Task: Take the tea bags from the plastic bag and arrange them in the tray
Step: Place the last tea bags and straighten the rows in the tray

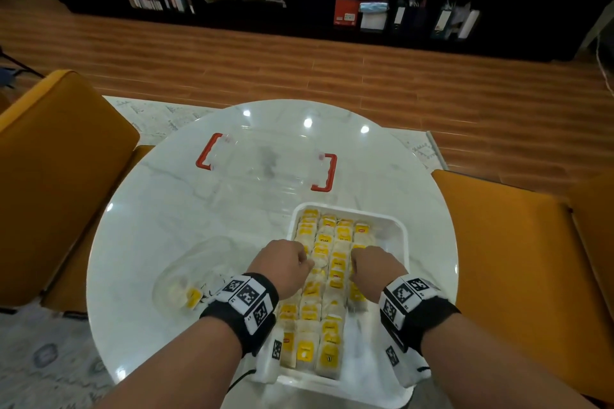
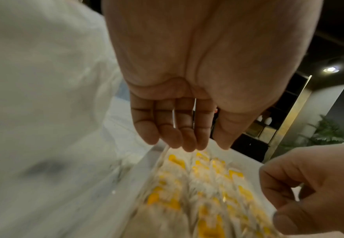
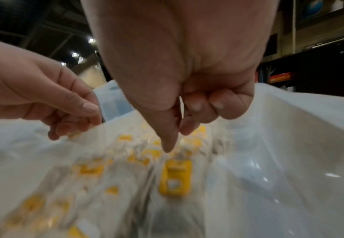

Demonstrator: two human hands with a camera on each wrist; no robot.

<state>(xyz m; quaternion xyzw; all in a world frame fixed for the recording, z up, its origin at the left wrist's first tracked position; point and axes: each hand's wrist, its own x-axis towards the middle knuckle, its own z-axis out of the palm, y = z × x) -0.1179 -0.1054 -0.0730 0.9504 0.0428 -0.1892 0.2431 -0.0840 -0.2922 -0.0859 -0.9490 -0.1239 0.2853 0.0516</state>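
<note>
A white tray (image 1: 400,232) sits at the near right of the table, and rows of tea bags (image 1: 335,276) with yellow tags fill most of it. Both hands hover over its middle. My left hand (image 1: 307,257) is at the left rows; in the left wrist view its fingers (image 2: 185,141) hang relaxed and hold nothing. My right hand (image 1: 354,259) is curled; in the right wrist view its thumb and forefinger (image 3: 175,140) are drawn together just above a yellow-tagged tea bag (image 3: 175,177), with nothing visible between them. The clear plastic bag (image 1: 186,279) lies left of the tray with a few tea bags inside.
A clear lid with red handles (image 1: 265,163) lies at the back of the round white marble table (image 1: 159,209). The tray's right strip (image 1: 382,242) has no tea bags. Orange chairs (image 1: 59,176) stand on both sides, and dark bookshelves line the far wall.
</note>
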